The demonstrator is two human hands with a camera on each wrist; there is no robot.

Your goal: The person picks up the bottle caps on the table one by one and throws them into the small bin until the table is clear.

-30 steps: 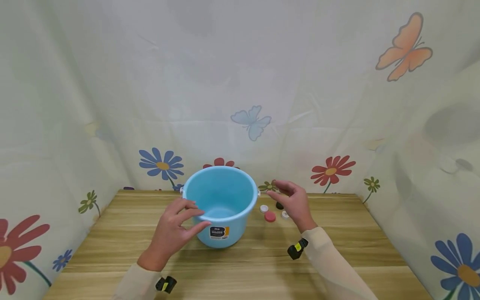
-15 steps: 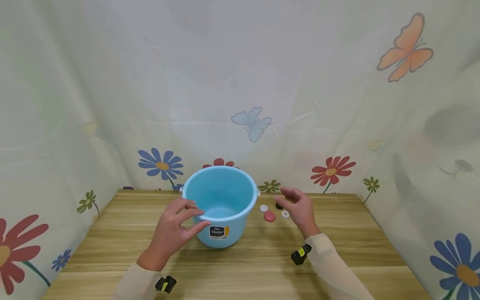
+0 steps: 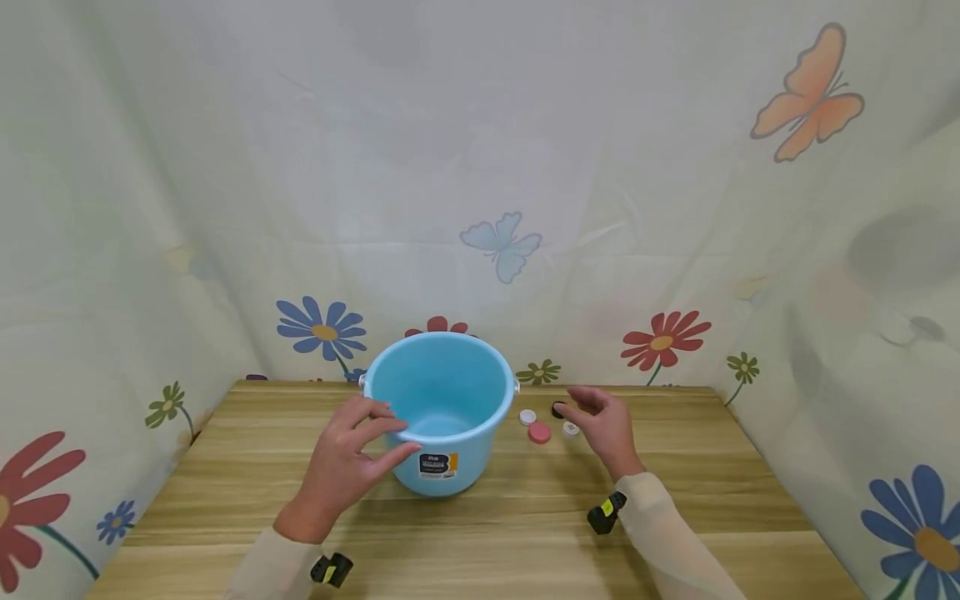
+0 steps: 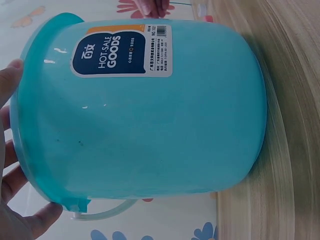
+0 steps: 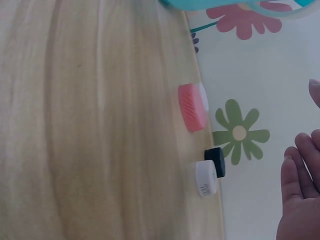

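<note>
A light blue plastic bucket (image 3: 444, 442) stands upright on the table, its label facing me. My left hand (image 3: 341, 458) holds the near-left rim, thumb outside and fingers over the edge; the left wrist view shows fingertips (image 4: 47, 216) against the rim. To the right of the bucket lie a pink bottle cap (image 3: 539, 432), a white cap (image 3: 528, 417), a second white cap (image 3: 571, 428) and a black cap (image 3: 558, 409). My right hand (image 3: 606, 427) hovers just right of these caps, thumb and fingers apart, nothing between them. Its thumb overlaps the black cap's edge in the head view.
The wooden table (image 3: 480, 542) ends at a flower-printed curtain (image 3: 600, 208), which also runs along both sides. The bucket's white handle (image 4: 110, 210) hangs behind it.
My right hand has moved down and a little to the right, away from the bucket towards the black cap. The left hand, bucket and caps have stayed in place.
</note>
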